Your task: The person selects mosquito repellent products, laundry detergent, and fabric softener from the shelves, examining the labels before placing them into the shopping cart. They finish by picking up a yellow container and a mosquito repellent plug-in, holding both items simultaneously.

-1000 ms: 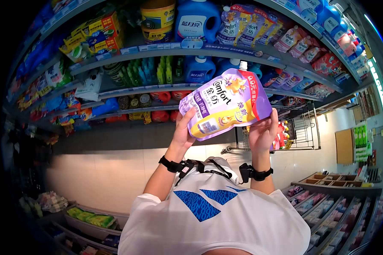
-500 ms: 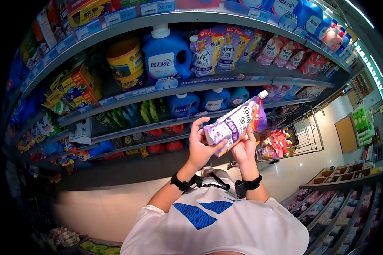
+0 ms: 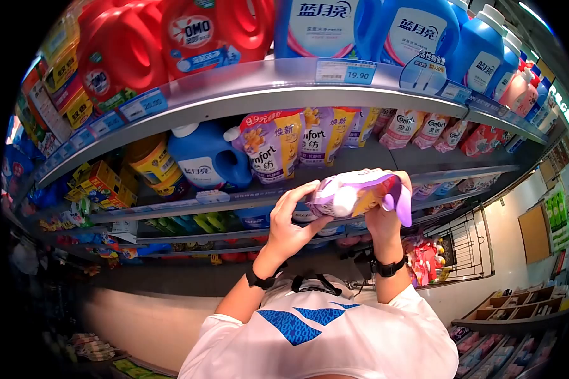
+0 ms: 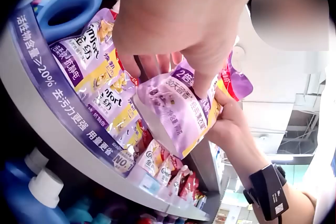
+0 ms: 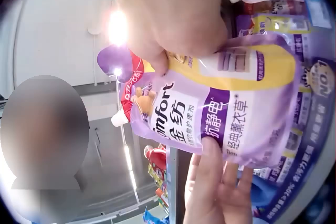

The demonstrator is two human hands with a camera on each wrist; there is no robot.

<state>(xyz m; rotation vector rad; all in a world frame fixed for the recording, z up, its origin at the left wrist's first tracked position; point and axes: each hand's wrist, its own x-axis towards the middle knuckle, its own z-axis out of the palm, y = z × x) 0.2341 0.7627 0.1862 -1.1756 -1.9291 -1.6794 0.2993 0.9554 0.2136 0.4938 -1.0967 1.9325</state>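
Both hands hold a purple-and-yellow Comfort softener pouch in front of the shelf. Its white-capped end points toward the head camera, so it appears foreshortened there. My left hand grips one side, with the thumb across the label in the left wrist view. On the other side, my right hand grips the pouch near its purple top flap. The right wrist view shows the printed front, a red band and the white cap.
Matching pouches stand on the shelf just beyond, beside a blue detergent jug. The upper shelf edge juts out above them, carrying red jugs. A wire cart with red packages stands at the right.
The pouch first faced the head camera, then turned, and now shows its capped end. Hands and pouch have come closer to the shelf, which looms larger; the left hand has shifted its grip.
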